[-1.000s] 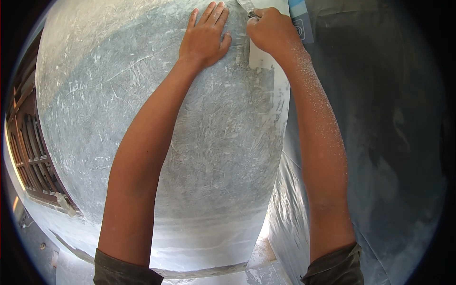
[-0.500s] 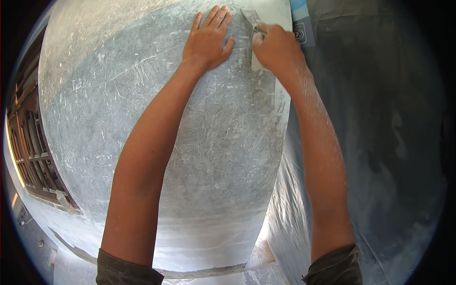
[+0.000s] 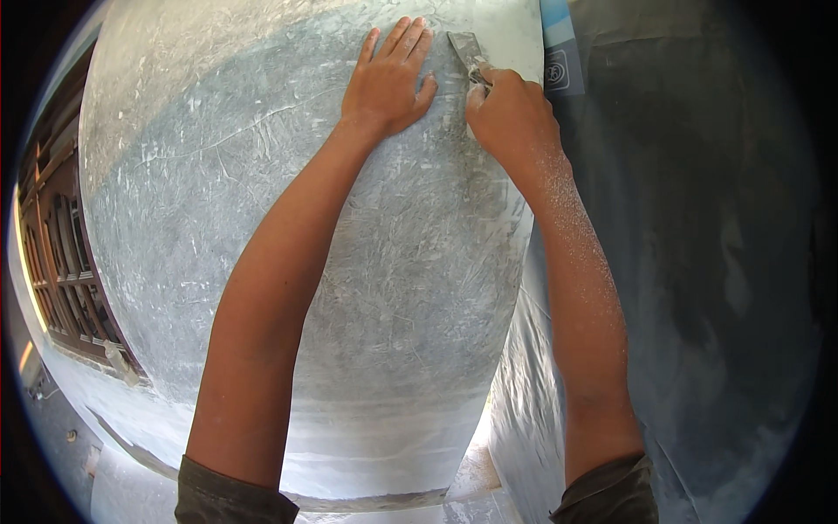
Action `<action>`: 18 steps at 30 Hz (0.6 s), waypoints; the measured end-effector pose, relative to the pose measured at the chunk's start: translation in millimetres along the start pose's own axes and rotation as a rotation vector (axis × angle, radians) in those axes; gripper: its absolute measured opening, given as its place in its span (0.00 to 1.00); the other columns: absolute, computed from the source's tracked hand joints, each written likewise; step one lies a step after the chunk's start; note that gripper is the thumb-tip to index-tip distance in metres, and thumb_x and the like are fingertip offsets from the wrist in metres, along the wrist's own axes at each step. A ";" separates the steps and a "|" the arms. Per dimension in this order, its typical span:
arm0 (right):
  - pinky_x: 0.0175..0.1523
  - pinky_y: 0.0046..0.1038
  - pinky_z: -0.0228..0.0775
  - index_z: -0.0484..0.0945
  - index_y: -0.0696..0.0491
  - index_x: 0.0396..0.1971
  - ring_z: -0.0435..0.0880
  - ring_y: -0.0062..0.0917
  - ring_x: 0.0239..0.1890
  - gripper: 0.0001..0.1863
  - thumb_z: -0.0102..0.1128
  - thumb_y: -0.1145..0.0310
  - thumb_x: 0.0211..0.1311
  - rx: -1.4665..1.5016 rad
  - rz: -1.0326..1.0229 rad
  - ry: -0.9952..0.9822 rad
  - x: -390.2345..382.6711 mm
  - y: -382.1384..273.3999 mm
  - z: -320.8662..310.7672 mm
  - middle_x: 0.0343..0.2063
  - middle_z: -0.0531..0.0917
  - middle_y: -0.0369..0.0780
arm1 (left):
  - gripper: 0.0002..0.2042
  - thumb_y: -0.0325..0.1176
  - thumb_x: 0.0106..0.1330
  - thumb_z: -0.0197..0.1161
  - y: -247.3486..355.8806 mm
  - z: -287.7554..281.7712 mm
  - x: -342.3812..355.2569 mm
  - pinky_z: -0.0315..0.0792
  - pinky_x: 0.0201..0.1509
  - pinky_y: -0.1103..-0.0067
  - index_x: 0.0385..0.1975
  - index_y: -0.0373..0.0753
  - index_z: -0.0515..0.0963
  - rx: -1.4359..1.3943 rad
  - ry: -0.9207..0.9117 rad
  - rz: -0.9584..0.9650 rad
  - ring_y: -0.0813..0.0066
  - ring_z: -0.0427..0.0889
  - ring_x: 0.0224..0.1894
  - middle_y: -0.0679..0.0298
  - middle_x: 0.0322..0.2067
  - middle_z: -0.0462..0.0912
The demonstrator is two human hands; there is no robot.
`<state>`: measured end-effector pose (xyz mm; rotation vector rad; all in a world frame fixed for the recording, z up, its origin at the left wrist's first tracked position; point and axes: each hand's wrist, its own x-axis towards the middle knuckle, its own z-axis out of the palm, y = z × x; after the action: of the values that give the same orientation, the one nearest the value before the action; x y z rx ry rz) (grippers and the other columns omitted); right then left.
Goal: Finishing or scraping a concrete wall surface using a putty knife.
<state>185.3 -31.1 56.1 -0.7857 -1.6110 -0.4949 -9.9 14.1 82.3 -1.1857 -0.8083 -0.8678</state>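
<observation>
In front of me stands a grey wall (image 3: 262, 210), scuffed and streaked with white, with a paler area along its top and right edge. My left hand (image 3: 390, 83) lies flat against the upper wall, fingers spread, holding nothing. To its right, my right hand (image 3: 515, 109) grips a scraper (image 3: 467, 51) by its handle, which is mostly hidden in the fist. Its flat metal blade points up and left, close to or on the wall; I cannot tell if it touches. White dust speckles my right forearm.
A dark sheet (image 3: 690, 218) hangs right of the wall's edge, with a blue and grey printed panel (image 3: 563, 57) at its top. Silvery crinkled sheeting (image 3: 528, 384) hangs lower down. At far left is a brown wooden window with bars (image 3: 61, 253). The floor (image 3: 61, 419) shows at lower left.
The scraper and my right hand have moved slightly down in the picture. A pale patch beneath the right hand no longer shows. The left hand stays flat on the wall as the view shifts a little.
</observation>
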 end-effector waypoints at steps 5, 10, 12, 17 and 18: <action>0.60 0.45 0.74 0.80 0.51 0.58 0.83 0.52 0.52 0.24 0.53 0.59 0.65 -0.002 -0.009 0.026 61.3 9.9 -8.2 0.48 0.84 0.55 | 0.30 0.43 0.70 0.51 11.6 -5.2 8.6 0.44 0.80 0.61 0.71 0.40 0.62 -0.028 -0.022 0.000 0.67 0.53 0.77 0.60 0.73 0.60; 0.53 0.46 0.79 0.83 0.56 0.49 0.86 0.49 0.48 0.19 0.55 0.64 0.61 -0.002 -0.044 0.021 14.2 -1.4 -5.0 0.44 0.86 0.54 | 0.30 0.43 0.70 0.51 1.4 -1.8 -2.5 0.43 0.80 0.61 0.71 0.41 0.62 -0.026 -0.021 -0.014 0.68 0.52 0.77 0.62 0.74 0.59; 0.53 0.45 0.79 0.84 0.56 0.48 0.86 0.49 0.49 0.19 0.55 0.64 0.61 0.011 -0.034 0.009 -1.3 -3.2 -2.4 0.44 0.86 0.54 | 0.30 0.43 0.70 0.51 2.1 -2.4 -4.8 0.43 0.80 0.61 0.71 0.41 0.62 -0.015 -0.025 -0.023 0.68 0.52 0.77 0.62 0.74 0.59; 0.60 0.45 0.74 0.80 0.52 0.58 0.83 0.50 0.54 0.24 0.54 0.60 0.63 0.031 -0.024 0.003 53.7 10.3 -3.2 0.49 0.83 0.56 | 0.30 0.45 0.69 0.52 14.5 -1.6 3.8 0.46 0.79 0.60 0.70 0.40 0.64 -0.002 0.004 0.003 0.66 0.54 0.77 0.60 0.73 0.61; 0.60 0.45 0.74 0.80 0.52 0.58 0.83 0.50 0.54 0.24 0.54 0.60 0.63 0.026 -0.021 0.008 65.4 16.5 -1.8 0.49 0.83 0.56 | 0.30 0.45 0.69 0.52 16.5 -0.4 5.4 0.46 0.79 0.60 0.70 0.40 0.64 -0.022 0.023 0.013 0.66 0.54 0.77 0.60 0.73 0.61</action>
<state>194.9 -7.1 118.3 -0.7471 -1.6169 -0.4902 7.3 15.5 80.0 -1.1969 -0.7734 -0.8798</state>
